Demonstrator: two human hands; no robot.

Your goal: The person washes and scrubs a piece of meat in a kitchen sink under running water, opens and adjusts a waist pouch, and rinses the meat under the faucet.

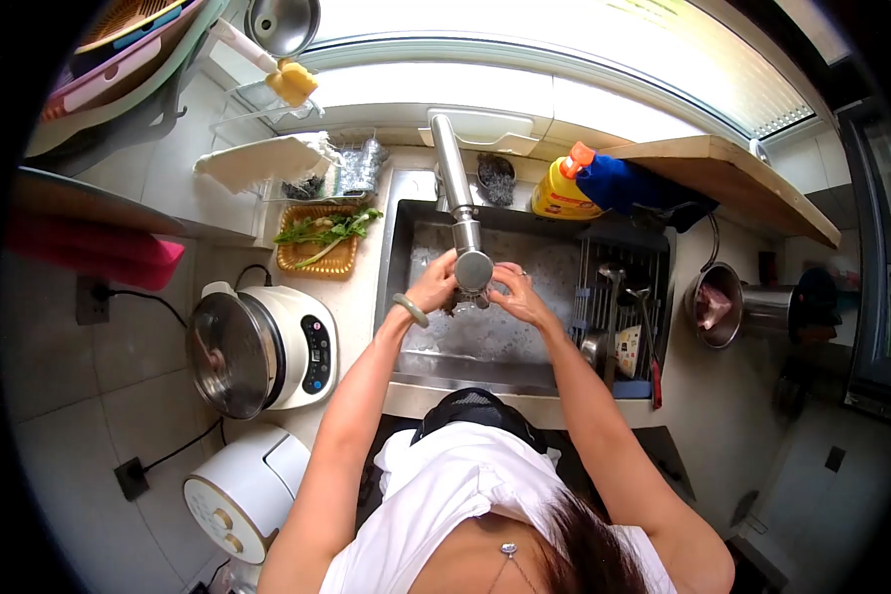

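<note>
Both of my hands are under the tap (452, 168), over the steel sink (436, 371). My left hand (433, 285), with a pale bangle on its wrist, has its fingers curled in beside the tap head. My right hand (518, 295) comes from the other side, fingers bent toward the same spot. A small dark, wet-looking thing shows between the fingertips. The tap head hides most of it, so I cannot make out its kind. Water drops and foam lie on the sink floor.
A dish rack (604, 287) with ladles fills the sink's right side. Behind stand a yellow detergent bottle (562, 193) and a scrubber cup (496, 180). To the left are a basket (342, 259) of greens, an electric pot (302, 346) and a white appliance (252, 490). A metal bowl (698, 307) holds meat.
</note>
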